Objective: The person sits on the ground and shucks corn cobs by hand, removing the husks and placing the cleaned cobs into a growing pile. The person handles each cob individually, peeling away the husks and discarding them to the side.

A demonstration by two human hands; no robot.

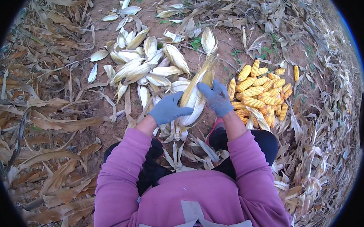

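Observation:
Between my hands is a corn ear in its pale husk (195, 103), tilted, with its brownish husk tip pointing away from me. My left hand (170, 109), in a grey glove, grips its left side low down, thumb across the front. Higher on the right side, my right hand (217, 99), also in a grey glove, holds the husk with its thumb against a leaf. The husk leaves look partly spread; the kernels inside are hidden. Just beyond my left hand lies a heap of corn ears in husks (141, 66).
Right of my right hand is a pile of bare yellow corn cobs (259, 92). One husked-over ear (209, 41) lies farther out. Dry corn stalks and leaves (47, 119) cover the left, and more dry husks (317, 143) the right. Reddish soil (106, 28) shows between them.

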